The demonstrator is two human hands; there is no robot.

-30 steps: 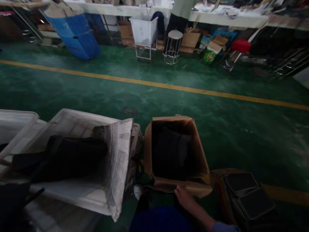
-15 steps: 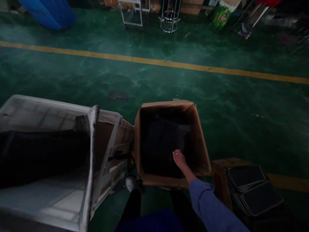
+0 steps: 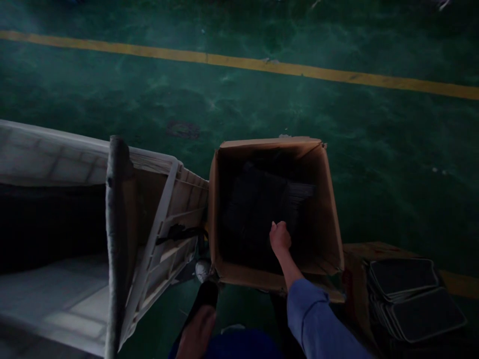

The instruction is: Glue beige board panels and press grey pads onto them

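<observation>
An open cardboard box (image 3: 334, 214) stands on the floor in front of me. Dark flat pieces (image 3: 258, 199) lie stacked inside, dim and hard to make out. My right hand (image 3: 280, 237), closed with its fingers curled, is over the near right part of the box. Whatever those fingers may hold is hidden. Low in the view, my left hand (image 3: 197, 331) hangs by my leg, smeared by motion, so its fingers do not read clearly.
Close on the left stands a large white plastic crate (image 3: 168, 199) with a worn upright bar (image 3: 110, 234) and dark material inside. To the right, dark panels with pale edges (image 3: 426, 314) lie stacked on another carton (image 3: 359, 249). A yellow line (image 3: 239, 61) crosses the green floor.
My view has tipped down and the box looks nearer. My left hand has come into view at the bottom. The right hand stays over the box, still closed.
</observation>
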